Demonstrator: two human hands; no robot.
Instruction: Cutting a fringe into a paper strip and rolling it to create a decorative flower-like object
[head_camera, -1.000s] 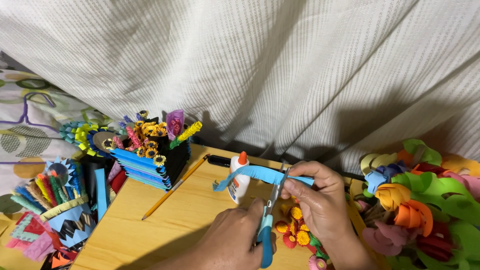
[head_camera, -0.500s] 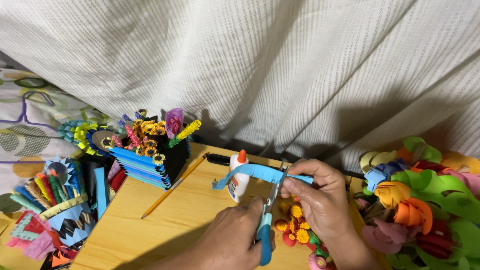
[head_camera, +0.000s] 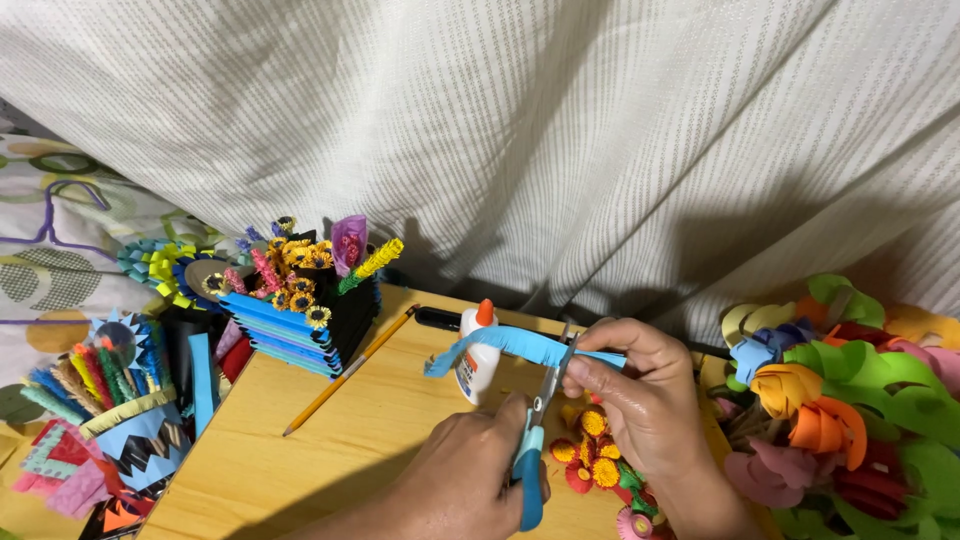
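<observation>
Scissors with blue handles (head_camera: 535, 440) sit clamped in my left hand (head_camera: 470, 490), blades biting a fringed blue paper strip (head_camera: 510, 345) that my right hand's (head_camera: 650, 400) fingers (head_camera: 590, 375) pinch above the wooden bench (head_camera: 330, 450); beyond, a white glue bottle (head_camera: 476, 355) stands.

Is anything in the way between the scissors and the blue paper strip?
Nothing visible is. The scissors in the left hand point up with their blades right at the blue paper strip, which the right hand pinches. The glue bottle stands behind the strip, not between them.
</observation>
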